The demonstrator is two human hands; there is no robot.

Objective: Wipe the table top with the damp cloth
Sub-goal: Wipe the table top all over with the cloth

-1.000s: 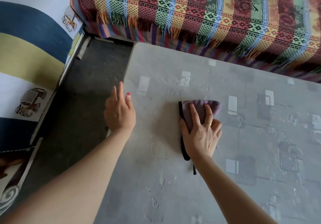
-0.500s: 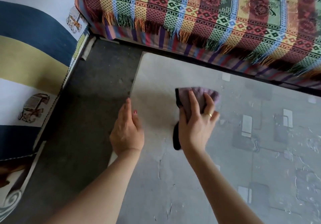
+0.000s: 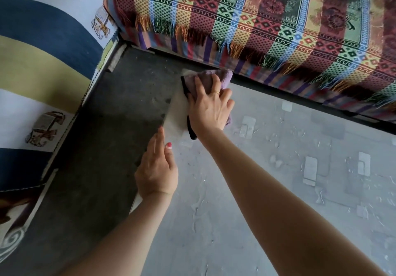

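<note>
No writing or brand shows anywhere that I can read.

Nearest me, my two bare forearms rise from the bottom of the frame. My left hand (image 3: 157,168) lies flat at centre-left, fingers together and holding nothing, along the left edge of the table (image 3: 267,222); its thumbnail is painted red. The table top is pale grey, with a wrinkled, bubbled skin and small lighter rectangles printed across the right half.

Farther up, at upper centre, my right hand (image 3: 211,106) presses palm down on the cloth (image 3: 222,78), fingers spread over it, a thin gold ring on one. The cloth sits under and just beyond my fingers, right at the table's far left corner. It is purple, nubby terry, bunched, with a black trim (image 3: 189,125) showing at my hand's left side and trailing down toward my wrist.

Left of the table is dark, speckled floor (image 3: 102,147). At the left edge runs a cushion (image 3: 42,50) in navy, yellow and white bands with small printed figures. Across the top, a woven blanket (image 3: 278,18) in many-coloured diamond stripes hangs with a fringe.
</note>
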